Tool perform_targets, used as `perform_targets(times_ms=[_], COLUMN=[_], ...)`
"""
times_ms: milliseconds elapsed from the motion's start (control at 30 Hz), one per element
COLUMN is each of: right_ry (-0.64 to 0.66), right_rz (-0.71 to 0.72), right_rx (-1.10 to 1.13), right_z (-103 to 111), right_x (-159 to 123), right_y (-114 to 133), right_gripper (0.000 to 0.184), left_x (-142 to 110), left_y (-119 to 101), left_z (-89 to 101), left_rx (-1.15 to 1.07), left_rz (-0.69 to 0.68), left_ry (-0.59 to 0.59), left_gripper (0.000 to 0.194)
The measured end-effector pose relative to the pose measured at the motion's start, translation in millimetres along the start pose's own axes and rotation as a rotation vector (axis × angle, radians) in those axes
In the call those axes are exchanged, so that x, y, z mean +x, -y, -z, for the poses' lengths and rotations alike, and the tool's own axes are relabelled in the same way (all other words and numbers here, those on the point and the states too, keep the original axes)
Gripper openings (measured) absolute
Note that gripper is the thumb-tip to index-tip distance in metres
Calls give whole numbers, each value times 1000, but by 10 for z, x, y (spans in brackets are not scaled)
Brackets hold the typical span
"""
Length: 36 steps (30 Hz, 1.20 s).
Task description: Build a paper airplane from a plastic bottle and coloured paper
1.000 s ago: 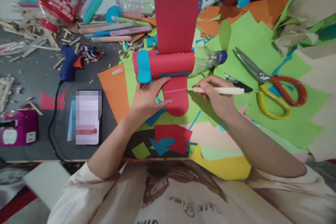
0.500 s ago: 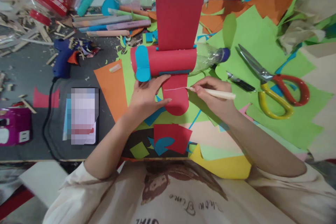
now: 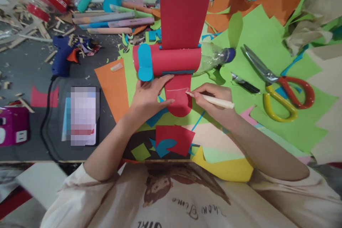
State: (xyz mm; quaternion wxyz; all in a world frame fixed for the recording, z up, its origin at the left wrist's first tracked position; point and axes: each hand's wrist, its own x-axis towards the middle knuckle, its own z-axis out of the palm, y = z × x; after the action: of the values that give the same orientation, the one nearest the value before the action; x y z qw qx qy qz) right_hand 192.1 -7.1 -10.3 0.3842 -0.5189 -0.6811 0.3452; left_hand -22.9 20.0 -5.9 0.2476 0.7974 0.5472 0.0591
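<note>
A paper-covered plastic bottle [image 3: 176, 60] lies on its side, shaped like a plane, with a long red wing [image 3: 185, 10] pointing away and a short rounded red wing [image 3: 178, 105] toward me. My left hand [image 3: 149, 96] rests at the left edge of the short wing, thumb and fingers spread apart. In my right hand [image 3: 213, 98] is a white pen [image 3: 217, 101], pinched between the fingers, its tip on the red wing. Behind the tip runs a pale line with a sharp bend at its right end. A blue cap with a green paper blade [image 3: 235, 30] sits on the bottle's neck.
Scissors [image 3: 278, 80] and a black-handled cutter [image 3: 245, 83] lie right on green paper [image 3: 269, 25]. Left are a blue glue gun [image 3: 62, 57] with its cord, a phone [image 3: 84, 117] and several markers [image 3: 117, 23]. Paper scraps lie along the table's front edge.
The pen tip has moved slightly down and left from the line's right end, adding a short slanting stroke. My left hand stays put. The view has shifted slightly.
</note>
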Motion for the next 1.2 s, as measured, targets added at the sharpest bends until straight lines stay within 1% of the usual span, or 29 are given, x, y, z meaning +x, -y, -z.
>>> perform_targets(times_ms=[233,433,567,700,933,1100,1200], right_ry=[48,128,143,175,167,150,150], right_rz=[64,114,151,178,219,289,272], right_rx=[-14,20,7,42,29,23,3], right_z=[-22,-48,-90,-133,-201,-229,-242], right_x=[-47,-83,-116,-143,-190,-182,-182], right_y=[66,104,107,109,121,107,87], right_gripper=[18,22,19,15,12,15,15], left_x=[-3,1,3,0,-8,-6,-7], left_y=[27,45,39,33,28,24,30], left_z=[-8,-14,-14,-7,-8,2,0], left_rx=[-4,12,5,-1,-6,-11,-8], left_rz=[-30,-35,-47,-42,-34,-28,-33], left_ry=[-23,-20,-30,-29,-27,-17,-17], left_gripper=[59,61,60,59,60,59,60])
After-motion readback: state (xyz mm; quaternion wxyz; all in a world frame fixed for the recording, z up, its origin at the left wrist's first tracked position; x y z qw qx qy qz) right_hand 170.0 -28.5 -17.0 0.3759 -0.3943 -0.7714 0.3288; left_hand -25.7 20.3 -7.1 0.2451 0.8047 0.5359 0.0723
